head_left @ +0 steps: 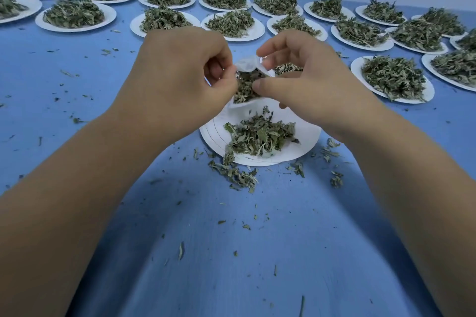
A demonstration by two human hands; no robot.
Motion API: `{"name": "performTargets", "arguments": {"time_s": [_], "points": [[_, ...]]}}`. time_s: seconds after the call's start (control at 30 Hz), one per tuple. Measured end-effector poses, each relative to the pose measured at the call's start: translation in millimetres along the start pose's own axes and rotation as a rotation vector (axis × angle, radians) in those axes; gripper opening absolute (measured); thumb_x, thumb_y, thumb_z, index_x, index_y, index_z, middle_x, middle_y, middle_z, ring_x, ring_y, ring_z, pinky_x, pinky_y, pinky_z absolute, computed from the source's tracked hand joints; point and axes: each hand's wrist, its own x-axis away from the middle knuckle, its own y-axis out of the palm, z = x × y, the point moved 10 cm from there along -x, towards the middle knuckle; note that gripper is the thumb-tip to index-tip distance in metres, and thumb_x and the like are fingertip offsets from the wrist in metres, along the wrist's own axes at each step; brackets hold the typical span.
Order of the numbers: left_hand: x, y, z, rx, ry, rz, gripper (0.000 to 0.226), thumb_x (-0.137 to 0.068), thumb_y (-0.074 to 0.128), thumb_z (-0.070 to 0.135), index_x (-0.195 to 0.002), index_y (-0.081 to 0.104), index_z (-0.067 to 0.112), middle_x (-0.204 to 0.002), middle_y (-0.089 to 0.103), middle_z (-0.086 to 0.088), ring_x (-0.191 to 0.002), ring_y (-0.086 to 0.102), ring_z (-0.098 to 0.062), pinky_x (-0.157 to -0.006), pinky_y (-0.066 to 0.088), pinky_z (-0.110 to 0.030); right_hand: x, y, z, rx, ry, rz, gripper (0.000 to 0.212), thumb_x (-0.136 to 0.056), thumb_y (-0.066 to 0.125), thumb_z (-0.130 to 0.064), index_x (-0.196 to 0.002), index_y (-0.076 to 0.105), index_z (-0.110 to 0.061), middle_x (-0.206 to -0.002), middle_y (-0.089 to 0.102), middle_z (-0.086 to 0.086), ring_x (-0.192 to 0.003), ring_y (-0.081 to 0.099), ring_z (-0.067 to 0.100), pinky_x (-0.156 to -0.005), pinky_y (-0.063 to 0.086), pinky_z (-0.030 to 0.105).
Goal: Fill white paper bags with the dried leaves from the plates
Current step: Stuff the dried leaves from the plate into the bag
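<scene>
A small white paper bag is held up between both hands above the nearest white plate. My left hand pinches the bag's left edge with curled fingers. My right hand pinches its right edge, the thumb pressing on the dried leaves that show in the bag's open mouth. A loose heap of dried green leaves lies on the plate below. The lower part of the bag is mostly hidden by my hands.
Several white plates heaped with dried leaves stand in rows across the back and right of the blue table. Spilled leaf bits lie around the near plate and over the cloth. A pale wall runs behind.
</scene>
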Motion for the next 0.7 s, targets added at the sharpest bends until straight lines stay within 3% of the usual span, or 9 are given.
{"name": "performTargets", "arguments": {"time_s": [0.13, 0.23, 0.37, 0.43, 0.5, 0.57, 0.63, 0.7], "points": [[0.3, 4.0, 5.4, -0.022, 0.033, -0.04, 0.003, -0.086, 0.067, 0.017, -0.084, 0.069, 0.019, -0.073, 0.065, 0.007, -0.066, 0.061, -0.008, -0.071, 0.05, -0.024, 0.7, -4.9, -8.4, -0.031, -0.062, 0.097, 0.019, -0.084, 0.081, -0.022, -0.092, 0.063, -0.024, -0.078, 0.067, 0.003, -0.077, 0.071, 0.031, -0.069, 0.058, 0.041], [1.3, 9.5, 9.4, 0.032, 0.034, -0.058, 0.008, -0.083, 0.069, 0.015, -0.091, 0.067, 0.018, -0.079, 0.064, 0.008, -0.068, 0.06, -0.007, -0.071, 0.052, -0.029, 2.8, 0.3, -13.5, -0.063, -0.104, 0.111, 0.018, -0.082, 0.083, -0.017, -0.086, 0.066, -0.017, -0.082, 0.071, 0.014, -0.077, 0.069, 0.037, -0.072, 0.06, 0.047], [1.9, 11.9, -5.1, 0.164, -0.101, -0.037, 0.04, -0.081, 0.072, 0.023, -0.117, 0.055, 0.023, -0.101, 0.057, 0.008, -0.073, 0.06, -0.012, -0.069, 0.052, -0.036, 3.5, 2.2, -14.7, -0.17, -0.126, 0.101, 0.015, -0.083, 0.083, -0.013, -0.087, 0.068, -0.012, -0.077, 0.071, 0.011, -0.063, 0.068, 0.023, -0.055, 0.051, 0.026], [2.3, 8.4, -12.8, 0.19, -0.149, -0.004, 0.049, -0.081, 0.068, 0.033, -0.126, 0.049, 0.029, -0.113, 0.055, 0.01, -0.084, 0.057, -0.013, -0.069, 0.049, -0.031, 3.5, 4.2, -13.8, -0.257, -0.115, 0.065, 0.011, -0.086, 0.079, -0.007, -0.088, 0.07, -0.012, -0.073, 0.069, 0.002, -0.061, 0.067, 0.013, -0.054, 0.047, 0.022], [-0.5, 7.9, -20.1, 0.353, -0.185, -0.02, 0.051, -0.083, 0.058, 0.029, -0.132, 0.047, 0.035, -0.126, 0.054, 0.015, -0.1, 0.055, -0.01, -0.075, 0.05, -0.031, 2.3, 5.2, -11.2, -0.296, -0.096, 0.04, 0.011, -0.088, 0.076, -0.004, -0.09, 0.071, -0.014, -0.07, 0.068, -0.004, -0.063, 0.065, 0.01, -0.055, 0.047, 0.023], [-3.4, 13.0, -24.0, 0.547, -0.173, -0.132, 0.066, -0.076, 0.049, 0.018, -0.139, 0.044, 0.039, -0.142, 0.048, 0.018, -0.121, 0.05, -0.005, -0.093, 0.048, -0.033, 1.7, 4.7, -10.2, -0.337, -0.081, 0.03, 0.011, -0.09, 0.074, -0.004, -0.092, 0.072, -0.014, -0.068, 0.067, -0.007, -0.064, 0.064, 0.009, -0.056, 0.047, 0.024], [0.2, 21.6, -26.2, 0.561, -0.119, -0.295, 0.086, -0.069, 0.05, 0.018, -0.149, 0.031, 0.045, -0.157, 0.03, 0.021, -0.145, 0.027, -0.001, -0.11, 0.035, -0.035, 1.7, 5.8, -11.6, -0.433, -0.077, 0.006, 0.011, -0.09, 0.072, -0.002, -0.093, 0.072, -0.014, -0.07, 0.067, -0.004, -0.066, 0.064, 0.011, -0.057, 0.047, 0.026], [8.2, 34.0, -30.4, 0.484, -0.114, -0.432, 0.103, -0.067, 0.06, 0.019, -0.151, 0.015, 0.058, -0.165, 0.011, 0.019, -0.151, 0.01, 0.001, -0.106, 0.036, -0.033, 2.2, 8.0, -13.1, -0.557, -0.064, -0.022, 0.015, -0.09, 0.071, 0.0, -0.09, 0.072, -0.015, -0.072, 0.067, -0.001, -0.067, 0.064, 0.014, -0.057, 0.046, 0.026]]}}
